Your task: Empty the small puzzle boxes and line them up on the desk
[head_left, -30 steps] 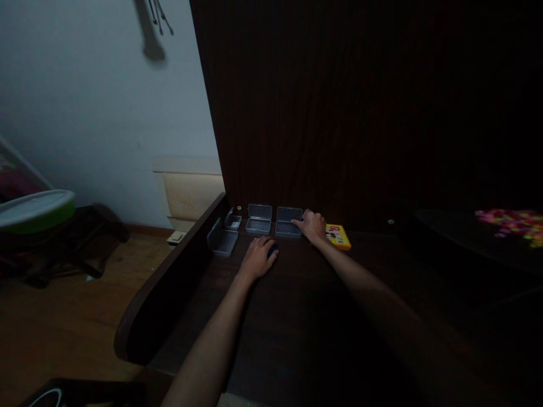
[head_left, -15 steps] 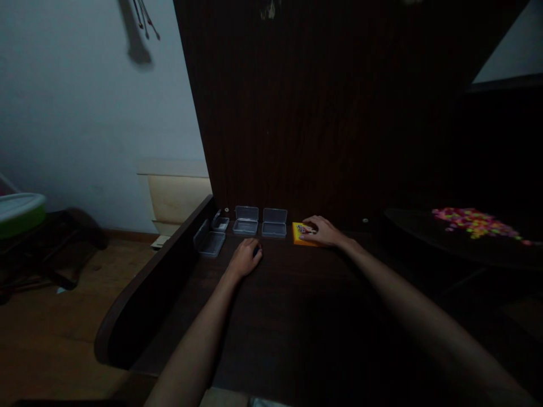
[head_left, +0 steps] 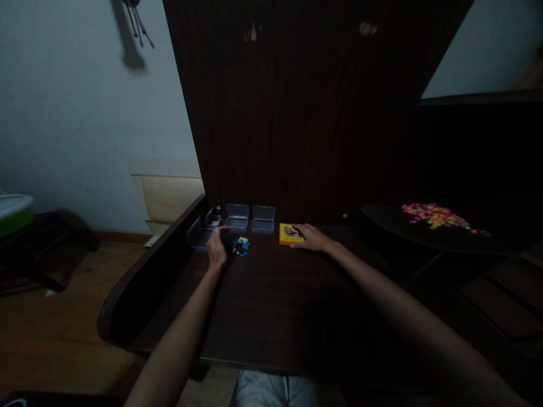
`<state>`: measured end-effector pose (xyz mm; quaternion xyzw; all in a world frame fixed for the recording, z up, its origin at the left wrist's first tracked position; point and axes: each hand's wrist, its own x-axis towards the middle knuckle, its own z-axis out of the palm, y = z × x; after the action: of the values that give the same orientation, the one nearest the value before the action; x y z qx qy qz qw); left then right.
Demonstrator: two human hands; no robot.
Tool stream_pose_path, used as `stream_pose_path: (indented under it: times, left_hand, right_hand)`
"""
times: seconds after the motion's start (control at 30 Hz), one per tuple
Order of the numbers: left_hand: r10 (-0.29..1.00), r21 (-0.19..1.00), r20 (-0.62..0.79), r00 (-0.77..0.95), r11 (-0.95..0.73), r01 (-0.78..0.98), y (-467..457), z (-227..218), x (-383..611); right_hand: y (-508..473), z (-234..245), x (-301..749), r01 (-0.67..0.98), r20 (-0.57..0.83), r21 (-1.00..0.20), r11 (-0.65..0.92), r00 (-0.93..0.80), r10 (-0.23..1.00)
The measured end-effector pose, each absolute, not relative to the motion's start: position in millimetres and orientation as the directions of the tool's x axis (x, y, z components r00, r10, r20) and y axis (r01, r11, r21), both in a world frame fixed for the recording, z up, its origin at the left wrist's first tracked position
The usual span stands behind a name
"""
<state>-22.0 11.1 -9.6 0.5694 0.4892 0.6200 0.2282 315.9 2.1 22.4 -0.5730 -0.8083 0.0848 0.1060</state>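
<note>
My left hand (head_left: 216,247) hovers over the dark table (head_left: 275,305), fingers stretched toward an open clear plastic box (head_left: 199,236) at the table's left edge. Just to its right lies a small heap of blue and yellow beads (head_left: 241,246). My right hand (head_left: 311,237) rests flat on a small yellow box (head_left: 288,235) with a printed top. Three more clear boxes stand open along the back: a small one (head_left: 211,219), a middle one (head_left: 236,217) and a right one (head_left: 263,220).
A tall dark wooden panel (head_left: 305,113) rises behind the table. A lower dark surface (head_left: 424,237) at the right carries a heap of pink and yellow beads (head_left: 432,215). Wooden floor (head_left: 55,333) and a white wall (head_left: 76,113) lie to the left.
My left hand has lifted off the blue and yellow beads, uncovering them, and moved left toward the open box. My right hand went from the clear box to the yellow box.
</note>
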Motion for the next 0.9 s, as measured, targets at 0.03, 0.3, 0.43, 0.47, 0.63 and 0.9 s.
stream_pose_path:
  times: [0.03, 0.3, 0.43, 0.47, 0.63, 0.9]
  left_hand:
    - [0.834, 0.892, 0.449, -0.321, -0.4, 0.21, 13, -11, -24]
    - [0.921, 0.96, 0.274, -0.276, -0.244, 0.138, 18, -18, -27]
    - [0.959, 0.901, 0.281, -0.034, -0.251, 0.353, 13, -17, -24]
    - [0.956, 0.87, 0.294, 0.016, -0.275, 0.409, 11, -16, -24]
    - [0.923, 0.684, 0.299, 0.242, -0.384, 0.62, 4, -17, -17]
    - [0.894, 0.562, 0.286, 0.345, -0.448, 0.695, 10, -21, -12]
  right_hand:
    - [-3, 22, 313, 0.907, 0.077, -0.24, 0.346, -0.337, 0.938]
    - [-24, 27, 298, 0.901, 0.061, -0.193, 0.389, -0.385, 0.921]
    - [-19, 28, 299, 0.913, -0.041, -0.249, 0.324, -0.344, 0.938]
    - [-18, 29, 298, 0.913, -0.048, -0.255, 0.32, -0.342, 0.938]
    - [-20, 36, 294, 0.939, -0.04, -0.201, 0.28, -0.293, 0.955]
    - [-20, 62, 302, 0.877, -0.074, -0.416, 0.242, -0.298, 0.952]
